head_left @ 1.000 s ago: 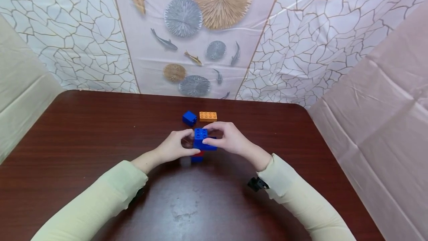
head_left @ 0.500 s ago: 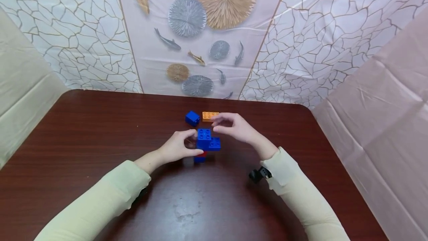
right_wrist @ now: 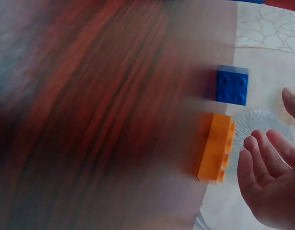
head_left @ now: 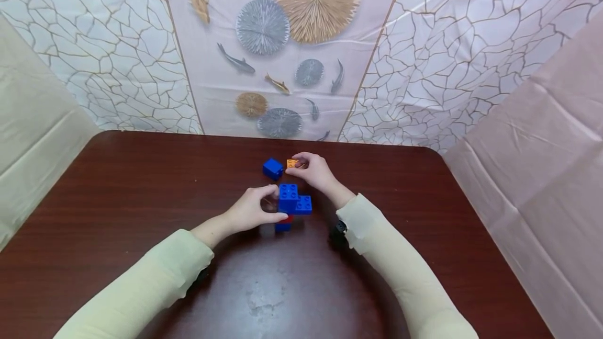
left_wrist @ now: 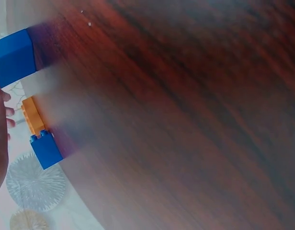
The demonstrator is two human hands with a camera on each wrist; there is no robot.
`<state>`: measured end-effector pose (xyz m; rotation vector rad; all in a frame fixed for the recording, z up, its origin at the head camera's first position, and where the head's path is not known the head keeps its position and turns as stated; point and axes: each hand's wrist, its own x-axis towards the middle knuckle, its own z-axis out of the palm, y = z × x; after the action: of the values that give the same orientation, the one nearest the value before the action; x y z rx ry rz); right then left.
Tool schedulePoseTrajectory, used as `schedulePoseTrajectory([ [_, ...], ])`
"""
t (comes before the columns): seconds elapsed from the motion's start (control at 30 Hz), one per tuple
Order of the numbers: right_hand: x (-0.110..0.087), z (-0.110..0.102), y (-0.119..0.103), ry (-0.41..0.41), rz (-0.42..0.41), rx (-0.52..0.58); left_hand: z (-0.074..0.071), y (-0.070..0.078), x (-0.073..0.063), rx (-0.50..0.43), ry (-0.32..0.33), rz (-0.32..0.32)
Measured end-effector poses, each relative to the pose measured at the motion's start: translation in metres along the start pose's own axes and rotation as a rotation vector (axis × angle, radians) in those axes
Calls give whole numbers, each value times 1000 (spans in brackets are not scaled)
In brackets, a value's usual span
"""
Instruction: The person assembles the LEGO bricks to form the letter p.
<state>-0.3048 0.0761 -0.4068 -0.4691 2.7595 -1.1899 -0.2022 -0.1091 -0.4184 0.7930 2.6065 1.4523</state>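
Note:
My left hand (head_left: 254, 207) holds a stack of toy building bricks, thumb at the near side and fingers behind. The stack has a tall blue brick (head_left: 288, 200) on top, a flat blue brick (head_left: 304, 204) jutting right, and red (head_left: 285, 219) and blue (head_left: 282, 227) bricks lower down. In the left wrist view a blue end of the stack (left_wrist: 16, 57) shows at the left edge. My right hand (head_left: 314, 171) hovers at the orange brick (head_left: 290, 164), overlapping its right part. In the right wrist view its fingers (right_wrist: 262, 163) curve loosely beside the orange brick (right_wrist: 215, 148), apart from it.
A loose blue brick (head_left: 272, 169) lies on its side left of the orange one, its studs (right_wrist: 232, 86) facing the right wrist camera. The dark wooden table (head_left: 141, 187) ends at a patterned cloth backdrop (head_left: 226, 82), with plain cloth at both sides.
My right hand has let go of the stack and moved away to the orange brick, uncovering the flat blue brick. My left hand stays on the stack.

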Motion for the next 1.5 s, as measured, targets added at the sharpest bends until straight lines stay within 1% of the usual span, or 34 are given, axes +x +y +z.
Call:
schedulePoseTrajectory([
  [0.17,7,13,-3,-30,22,-85,1,1,-2,-8,6,12],
  [0.3,10,20,-6,-35,46,-138,2,0,-1,-9,9,17],
  [0.53,12,28,-7,-24,64,-180,1,-1,0,-6,-8,20],
  [0.83,12,32,-7,-29,75,-243,1,-1,1,-19,-10,33],
  [1.0,15,29,-4,-26,59,-179,0,-1,0,-7,0,37],
  [1.13,17,21,-3,-29,42,-114,-1,0,-1,13,1,36],
  [1.27,14,13,-5,-34,19,-16,-1,0,-1,12,2,31],
  [1.4,8,5,-9,-20,-53,107,-1,0,-1,1,-1,28],
  [1.5,3,-2,-14,-1,-107,171,0,0,0,6,1,28],
])
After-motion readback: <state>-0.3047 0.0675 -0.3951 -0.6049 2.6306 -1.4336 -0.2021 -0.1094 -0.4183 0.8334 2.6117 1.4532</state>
